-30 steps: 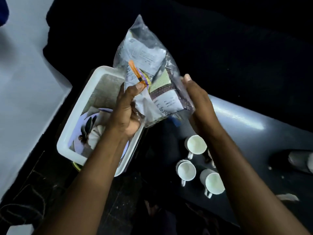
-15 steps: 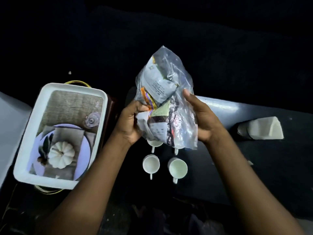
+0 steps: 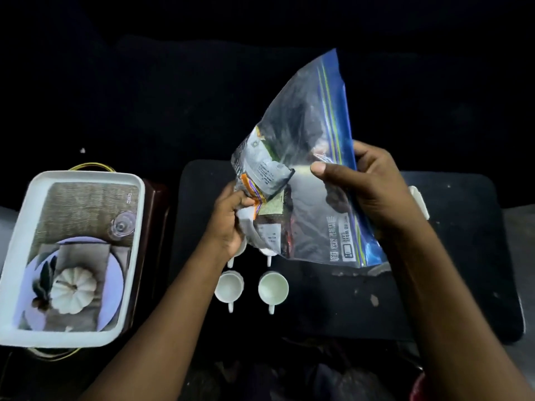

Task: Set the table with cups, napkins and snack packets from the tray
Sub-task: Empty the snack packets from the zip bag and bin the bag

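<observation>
Both hands are holding the clear zip-top bag of snack packets above the dark table: the left hand is pinching its lower corner, the right hand is gripping the blue zipper edge. Just below the grip, white cups are standing; the white tray is sitting well left.

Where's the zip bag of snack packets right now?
Head view, centre-right: the zip bag is held up in both hands, left hand at its lower corner, right hand near the blue seal, above the white cups.
</observation>
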